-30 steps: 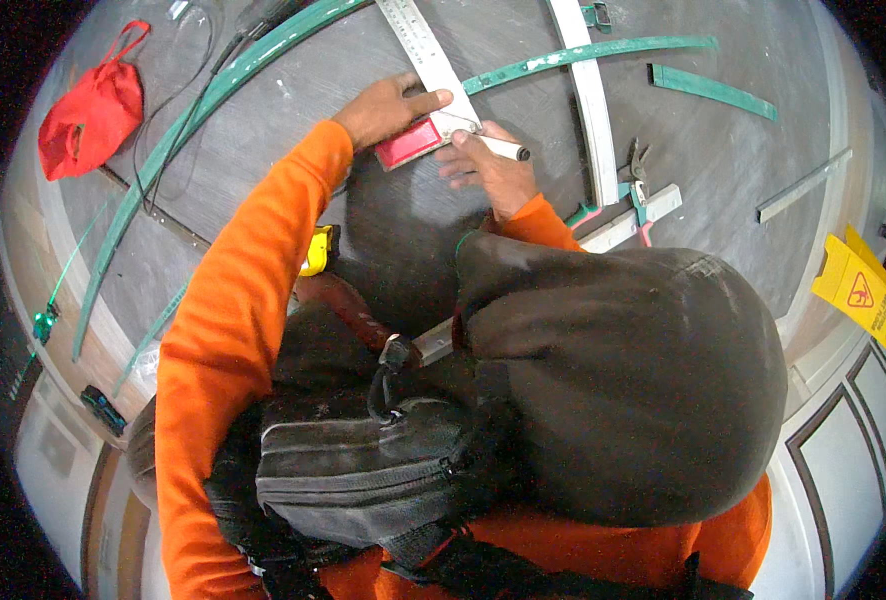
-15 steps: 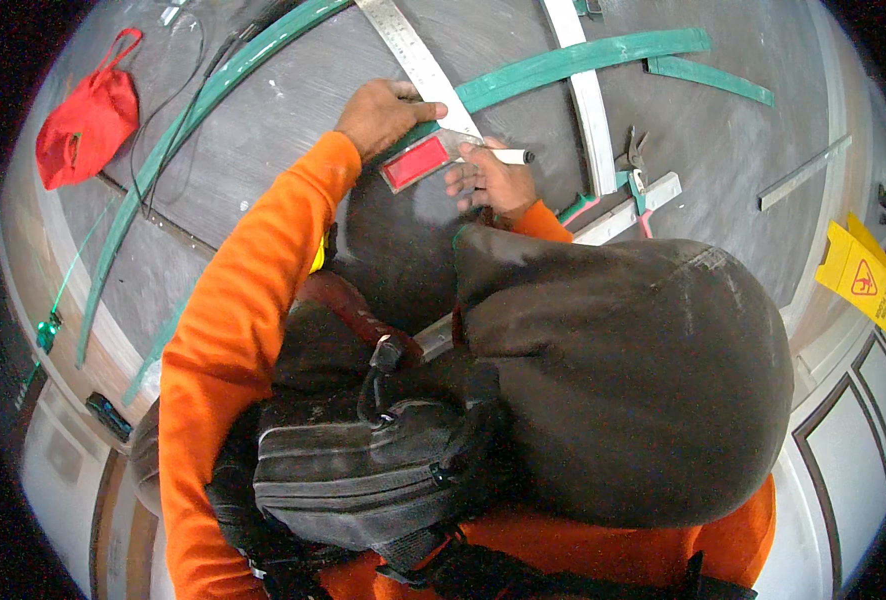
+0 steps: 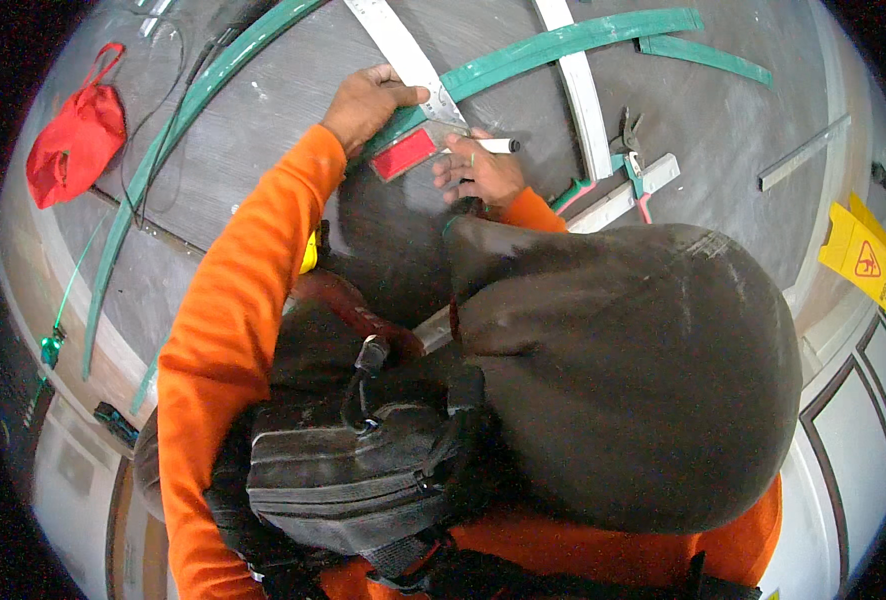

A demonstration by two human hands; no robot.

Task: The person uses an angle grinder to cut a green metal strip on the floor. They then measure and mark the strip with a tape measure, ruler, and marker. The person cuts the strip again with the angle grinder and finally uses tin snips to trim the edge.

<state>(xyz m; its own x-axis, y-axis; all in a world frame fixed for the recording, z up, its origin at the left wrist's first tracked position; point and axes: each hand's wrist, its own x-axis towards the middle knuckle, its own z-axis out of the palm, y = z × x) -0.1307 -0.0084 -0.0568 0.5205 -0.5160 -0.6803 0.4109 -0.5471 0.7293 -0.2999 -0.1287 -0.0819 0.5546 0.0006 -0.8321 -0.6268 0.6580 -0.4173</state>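
My left hand [image 3: 365, 108] presses on a try square, with its thumb at the edge of the long metal blade [image 3: 399, 48] and its fingers curled beside the green strip. The square's red-faced stock [image 3: 403, 155] points toward me. Under the blade, a curved green strip [image 3: 573, 45] runs off to the right. Between the thumb and fingers of my right hand [image 3: 483, 178] is a white marker [image 3: 495, 146] with a black end, held low beside the stock. The marker's other end meets the corner of the square; whether it touches the strip I cannot tell.
White bars [image 3: 581, 100] and green-and-red handled pliers [image 3: 635, 178] lie right of my hands. A long green curved strip [image 3: 153, 160], cables [image 3: 178, 95] and a red pouch [image 3: 75, 145] are at left. A yellow floor sign [image 3: 865, 258] stands far right; my raised knee [image 3: 633, 370] fills the near middle.
The view has shifted slightly, so the surroundings sit a little farther left and higher. Both hands keep their holds on the square and the marker.
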